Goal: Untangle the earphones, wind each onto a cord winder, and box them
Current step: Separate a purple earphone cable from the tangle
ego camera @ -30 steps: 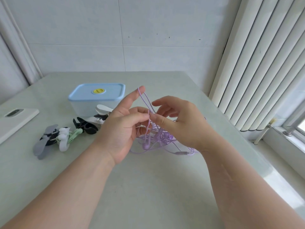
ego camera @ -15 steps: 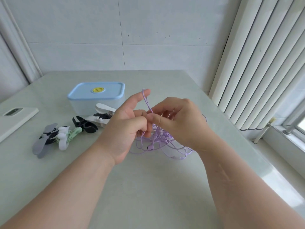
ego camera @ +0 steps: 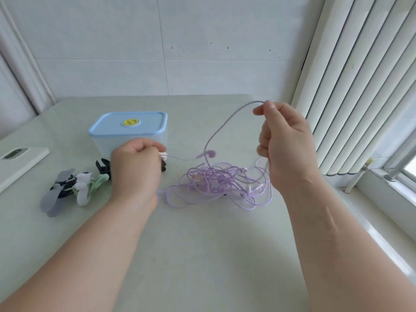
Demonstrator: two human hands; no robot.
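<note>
A tangled heap of thin purple earphone cords [ego camera: 216, 181] is laid on the pale desk [ego camera: 202, 255]. One strand is pinched by the left hand [ego camera: 135, 167] at 9 o'clock and the right hand [ego camera: 286, 149] at 2 o'clock. A blue-lidded plastic box [ego camera: 128, 124] is set at 10 o'clock.

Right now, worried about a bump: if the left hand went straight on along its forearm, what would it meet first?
Probably the box, just beyond the left hand; the gap between them is unclear.

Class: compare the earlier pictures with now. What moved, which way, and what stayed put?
The left hand moved left and the right hand up and right, drawing one purple cord out of the tangle. Both kept pinching cord. Box and winders stayed put.
</note>
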